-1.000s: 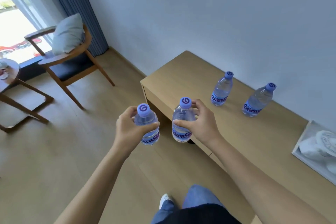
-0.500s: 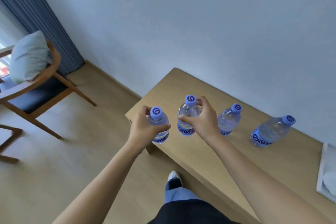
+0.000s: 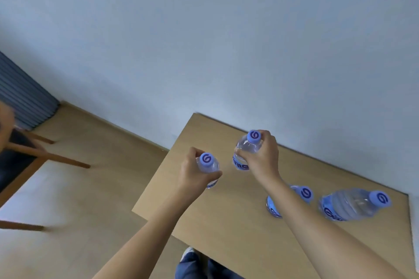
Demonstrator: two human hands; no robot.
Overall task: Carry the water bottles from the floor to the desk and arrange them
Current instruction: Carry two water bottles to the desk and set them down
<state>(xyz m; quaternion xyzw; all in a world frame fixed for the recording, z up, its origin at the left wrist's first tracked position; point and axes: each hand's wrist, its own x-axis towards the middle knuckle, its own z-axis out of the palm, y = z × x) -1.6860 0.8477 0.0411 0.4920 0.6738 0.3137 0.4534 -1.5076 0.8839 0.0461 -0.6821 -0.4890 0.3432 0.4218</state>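
Wooden surface (image 3: 204, 222) against pale wall | left hand (image 3: 192, 175) gripping left bottle (image 3: 208, 166) over near-left corner, fingers curled round its shoulder | right hand (image 3: 260, 158) gripping right bottle (image 3: 246, 149) by the neck, farther back | two more bottles (image 3: 349, 205) standing to the right, one partly behind forearm | chair (image 3: 27, 158) on floor, left

A pale wall (image 3: 226, 41) fills the upper view. Left of it hangs a blue-grey curtain (image 3: 20, 95). Below the curtain stands a blurred wooden chair (image 3: 27, 161) on a light wood floor (image 3: 86, 210). A shoe (image 3: 188, 252) shows at the bottom.
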